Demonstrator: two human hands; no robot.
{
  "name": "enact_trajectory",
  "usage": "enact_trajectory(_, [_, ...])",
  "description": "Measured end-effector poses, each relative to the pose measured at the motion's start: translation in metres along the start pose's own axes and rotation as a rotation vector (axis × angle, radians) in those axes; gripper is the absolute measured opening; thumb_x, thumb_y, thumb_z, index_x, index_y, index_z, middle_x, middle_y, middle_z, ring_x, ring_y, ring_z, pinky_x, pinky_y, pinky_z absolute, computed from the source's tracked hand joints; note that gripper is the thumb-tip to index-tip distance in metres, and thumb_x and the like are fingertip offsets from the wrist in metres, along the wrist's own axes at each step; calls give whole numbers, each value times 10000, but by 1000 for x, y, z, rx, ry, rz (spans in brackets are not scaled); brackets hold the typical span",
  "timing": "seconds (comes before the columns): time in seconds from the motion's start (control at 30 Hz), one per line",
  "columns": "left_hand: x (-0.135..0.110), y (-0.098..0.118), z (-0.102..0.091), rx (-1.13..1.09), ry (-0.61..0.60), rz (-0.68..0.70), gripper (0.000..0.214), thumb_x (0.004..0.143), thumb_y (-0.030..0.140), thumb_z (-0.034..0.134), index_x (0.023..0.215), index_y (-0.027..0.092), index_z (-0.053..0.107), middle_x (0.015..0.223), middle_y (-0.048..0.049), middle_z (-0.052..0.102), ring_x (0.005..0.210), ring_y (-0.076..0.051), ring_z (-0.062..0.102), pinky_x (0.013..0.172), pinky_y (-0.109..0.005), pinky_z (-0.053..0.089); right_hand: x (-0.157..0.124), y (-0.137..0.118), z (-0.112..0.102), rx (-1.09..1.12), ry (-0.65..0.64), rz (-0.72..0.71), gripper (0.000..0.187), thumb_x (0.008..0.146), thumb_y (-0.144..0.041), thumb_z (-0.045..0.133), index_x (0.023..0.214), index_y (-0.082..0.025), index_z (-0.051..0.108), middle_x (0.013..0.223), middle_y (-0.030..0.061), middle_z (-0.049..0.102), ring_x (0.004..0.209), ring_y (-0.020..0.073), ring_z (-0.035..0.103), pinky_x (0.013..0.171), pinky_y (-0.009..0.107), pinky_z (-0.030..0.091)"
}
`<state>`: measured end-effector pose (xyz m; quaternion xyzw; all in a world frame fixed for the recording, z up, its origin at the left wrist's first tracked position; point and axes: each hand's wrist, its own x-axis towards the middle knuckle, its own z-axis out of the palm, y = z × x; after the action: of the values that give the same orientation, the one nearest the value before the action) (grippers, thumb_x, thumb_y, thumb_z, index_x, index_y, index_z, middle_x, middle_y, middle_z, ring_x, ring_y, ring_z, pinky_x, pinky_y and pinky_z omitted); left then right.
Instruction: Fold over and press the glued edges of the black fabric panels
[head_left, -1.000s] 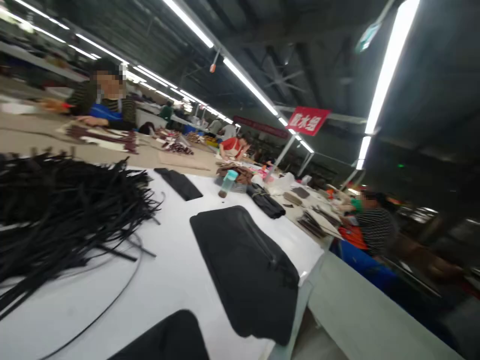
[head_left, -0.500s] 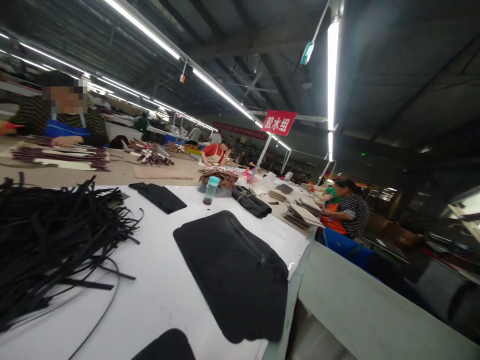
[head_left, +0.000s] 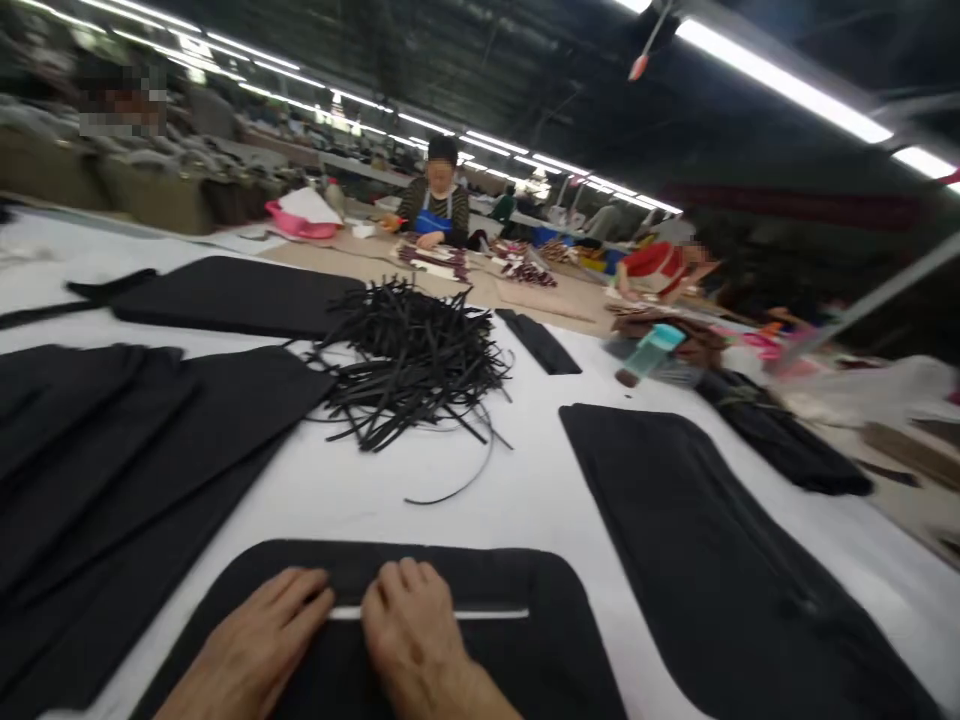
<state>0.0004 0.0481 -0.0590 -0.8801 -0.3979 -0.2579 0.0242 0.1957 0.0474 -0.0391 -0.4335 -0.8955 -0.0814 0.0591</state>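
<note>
A black panel (head_left: pixel 517 655) with rounded corners lies before me at the bottom of the view. A narrow white line (head_left: pixel 491 614), a slit or strip, runs across it. My left hand (head_left: pixel 262 635) bears on the panel at the line's left end, with its fingers bent and drawn together. Beside it, a little to the right, my right hand (head_left: pixel 416 625) presses on the panel over the line, with curled fingers. The fingertips are partly hidden, and the panel's near edge is out of view.
A heap of black strips (head_left: pixel 420 360) lies ahead on the white tabletop (head_left: pixel 360 495). Black sheets (head_left: pixel 150 440) spread to the left; another black panel (head_left: pixel 697 540) lies right. A turquoise-capped bottle (head_left: pixel 649 355) stands tilted in view farther back. Co-workers (head_left: pixel 442 205) sit beyond.
My view has swung left and down. Both my hands, out of sight before, now show on the near panel. The strip heap and bottle appear farther right.
</note>
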Motion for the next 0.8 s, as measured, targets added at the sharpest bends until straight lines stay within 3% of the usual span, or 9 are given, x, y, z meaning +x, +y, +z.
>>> enact_trajectory(0.07, [-2, 6, -13, -20, -169, -80, 283, 867, 89, 436, 1076, 234, 560, 1073, -28, 589, 982, -176, 536, 820, -279, 471, 0, 6, -2, 86, -2, -1, 176, 732, -94, 603, 873, -179, 540, 845, 37, 556, 758, 209, 507, 643, 339, 441])
enact_trajectory(0.13, [9, 12, -21, -62, -272, -173, 237, 853, 67, 459, 991, 219, 578, 1004, -28, 583, 911, -173, 527, 789, -284, 464, 0, 14, -7, 157, -32, 16, 157, 754, -81, 588, 833, -201, 523, 850, 25, 547, 780, 208, 497, 663, 331, 413])
enact_trajectory(0.23, [23, 19, -26, -101, -342, -201, 167, 845, 74, 491, 913, 200, 577, 965, -33, 570, 880, -180, 511, 756, -289, 458, 2, 22, -14, 237, -56, 30, 139, 818, -99, 567, 774, -217, 509, 827, -1, 542, 775, 184, 494, 660, 302, 376])
enact_trajectory(0.43, [19, 15, -18, -86, -283, -205, 201, 860, 57, 439, 904, 184, 589, 940, -53, 569, 847, -205, 505, 742, -336, 461, 7, 26, -14, 314, -75, 58, 148, 839, -139, 616, 741, -211, 530, 800, -22, 551, 767, 153, 506, 655, 261, 357])
enact_trajectory(0.67, [22, 12, -13, -91, -262, -228, 258, 851, 31, 396, 928, 188, 586, 960, -49, 576, 862, -207, 515, 764, -353, 478, -2, 26, -14, 443, 15, 187, 142, 852, -72, 547, 845, -214, 555, 838, 6, 543, 794, 186, 487, 710, 301, 390])
enact_trajectory(0.8, [16, 8, -11, -87, -231, -254, 257, 877, 71, 367, 951, 203, 575, 961, -45, 583, 869, -196, 534, 772, -340, 485, -2, 17, -9, 358, 19, 124, 153, 788, -128, 645, 859, -227, 552, 886, 7, 560, 799, 213, 496, 709, 345, 412])
